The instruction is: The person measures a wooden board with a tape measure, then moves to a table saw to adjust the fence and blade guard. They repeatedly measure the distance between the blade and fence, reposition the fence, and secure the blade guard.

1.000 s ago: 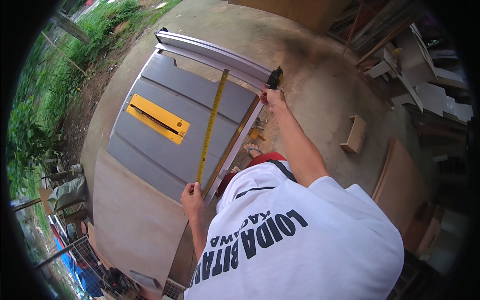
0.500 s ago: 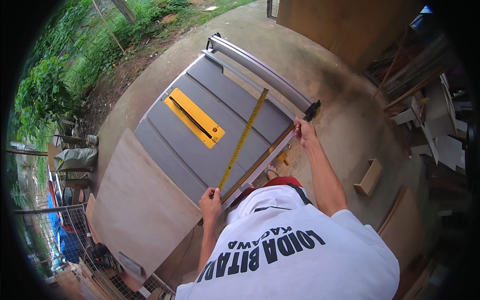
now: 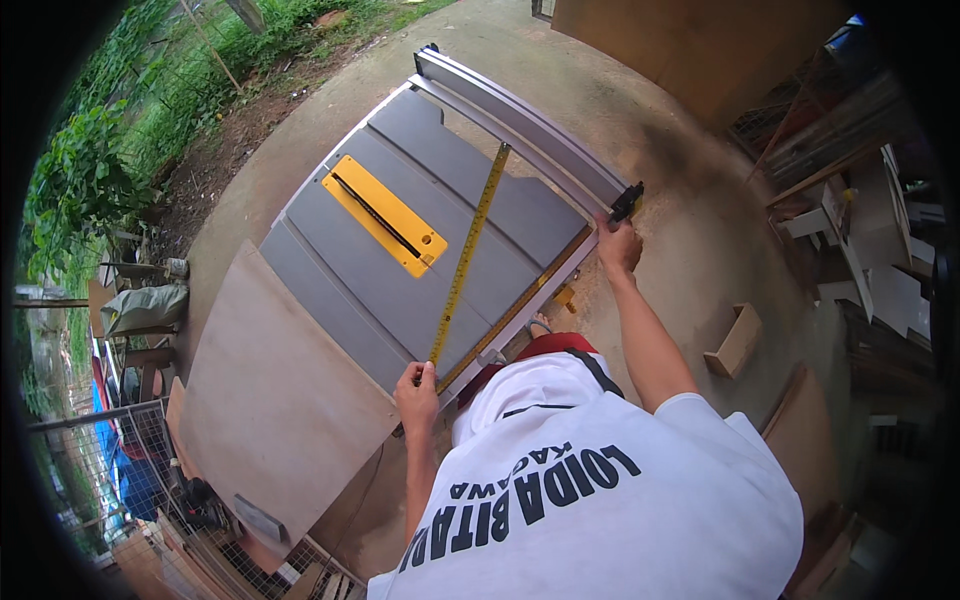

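A table saw with a grey top (image 3: 345,295) stands in front of me, a yellow insert plate (image 3: 385,225) with a long black slot set into it. My left hand (image 3: 416,392) pinches a yellow tape measure (image 3: 466,262) at the saw's near edge. The blade runs diagonally across the top, its far end at the silver rip fence (image 3: 535,122); whether it touches is too small to tell. My right hand (image 3: 618,246) is closed on the fence's near end, beside a black end piece (image 3: 627,202). Its fingertips are partly hidden.
A wooden panel (image 3: 285,390) adjoins the saw on the left. On the concrete to the right lies a small open wooden box (image 3: 734,342). Large boards (image 3: 690,50) stand at the far right, with stacked offcuts (image 3: 890,250) along the right side. A wire mesh (image 3: 140,440) is at left.
The tape's far end has shifted away and left, up to the fence. My right hand has moved closer to the black end piece. The whole view has shifted slightly.
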`<state>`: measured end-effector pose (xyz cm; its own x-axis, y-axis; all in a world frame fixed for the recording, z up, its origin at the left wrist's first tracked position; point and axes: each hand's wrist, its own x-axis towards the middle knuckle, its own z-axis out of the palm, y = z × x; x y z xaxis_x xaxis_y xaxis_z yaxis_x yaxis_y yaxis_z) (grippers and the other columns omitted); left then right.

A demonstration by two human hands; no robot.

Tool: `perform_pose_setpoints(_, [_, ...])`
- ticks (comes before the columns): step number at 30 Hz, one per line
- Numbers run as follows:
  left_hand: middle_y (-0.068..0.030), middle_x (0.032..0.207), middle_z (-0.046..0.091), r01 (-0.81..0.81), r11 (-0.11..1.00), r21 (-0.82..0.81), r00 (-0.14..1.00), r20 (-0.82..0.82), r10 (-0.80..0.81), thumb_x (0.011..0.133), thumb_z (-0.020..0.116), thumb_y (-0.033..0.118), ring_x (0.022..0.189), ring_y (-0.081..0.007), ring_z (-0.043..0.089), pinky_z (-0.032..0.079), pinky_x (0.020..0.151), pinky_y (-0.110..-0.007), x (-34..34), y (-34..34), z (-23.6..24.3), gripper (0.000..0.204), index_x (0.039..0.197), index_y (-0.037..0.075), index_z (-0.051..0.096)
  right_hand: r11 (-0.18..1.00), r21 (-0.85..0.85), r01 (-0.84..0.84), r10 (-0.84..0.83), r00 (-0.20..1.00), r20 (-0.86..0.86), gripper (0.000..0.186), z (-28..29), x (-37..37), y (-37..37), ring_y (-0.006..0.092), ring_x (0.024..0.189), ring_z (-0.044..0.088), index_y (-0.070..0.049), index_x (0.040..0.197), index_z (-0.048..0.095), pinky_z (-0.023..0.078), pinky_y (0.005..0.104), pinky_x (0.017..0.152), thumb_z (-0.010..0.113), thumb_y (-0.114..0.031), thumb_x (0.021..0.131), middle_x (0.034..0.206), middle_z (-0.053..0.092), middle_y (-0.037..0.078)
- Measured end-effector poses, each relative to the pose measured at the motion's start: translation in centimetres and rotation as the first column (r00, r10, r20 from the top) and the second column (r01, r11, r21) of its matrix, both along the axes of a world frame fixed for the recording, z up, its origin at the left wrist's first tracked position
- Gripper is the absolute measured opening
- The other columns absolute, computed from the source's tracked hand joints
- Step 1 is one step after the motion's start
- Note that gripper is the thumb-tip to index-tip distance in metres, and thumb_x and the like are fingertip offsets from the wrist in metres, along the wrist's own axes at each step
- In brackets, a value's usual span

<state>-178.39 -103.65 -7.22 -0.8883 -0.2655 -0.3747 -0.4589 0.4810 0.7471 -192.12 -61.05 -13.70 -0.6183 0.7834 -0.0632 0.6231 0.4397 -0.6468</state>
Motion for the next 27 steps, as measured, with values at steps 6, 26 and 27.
perform_pose_setpoints(6, [-0.002, 0.068, 0.062, 0.068, 0.997, 0.048, 0.998, 0.008, -0.069, 0.099, 0.063, 0.029, 0.065, -0.0096, 0.053, 0.042, 0.06, -0.031, -0.5, -0.8, -1.2, 0.032, 0.087, 0.0, 0.067, 0.934, 0.335, -0.122, 0.192, 0.964, -0.185, 0.107, 0.7, 0.0, 3.5, 0.0446, 0.122, 0.051, -0.001, 0.142, 0.028, 0.05, 0.0498, 0.094, 0.093, -0.043, 0.068, 0.129, 0.045, 0.028])
perform_pose_setpoints(26, [-0.0094, 0.074, 0.067, 0.36, 0.909, -0.211, 0.917, 0.259, -0.303, 0.096, 0.061, 0.03, 0.068, -0.0169, 0.059, 0.048, 0.067, -0.035, -4.5, 2.7, 2.3, 0.033, 0.096, -0.001, 0.071, 0.765, -0.594, -0.25, 0.194, 0.968, -0.157, 0.052, -10.0, 13.8, -7.7, 0.0226, 0.098, 0.071, 0.0, 0.12, 0.056, 0.058, 0.0376, 0.084, 0.085, -0.012, 0.079, 0.111, 0.07, 0.014])
perform_pose_setpoints(27, [-0.0095, 0.074, 0.067, 0.353, 0.915, -0.194, 0.917, 0.263, -0.298, 0.096, 0.061, 0.031, 0.067, -0.0168, 0.06, 0.048, 0.067, -0.035, -4.5, 2.4, 1.6, 0.033, 0.096, -0.001, 0.071, 0.769, -0.59, -0.247, 0.153, 0.967, -0.206, 0.052, -9.8, 13.2, -8.4, 0.0247, 0.098, 0.071, -0.001, 0.119, 0.056, 0.058, 0.0382, 0.083, 0.086, -0.011, 0.078, 0.111, 0.069, 0.015])
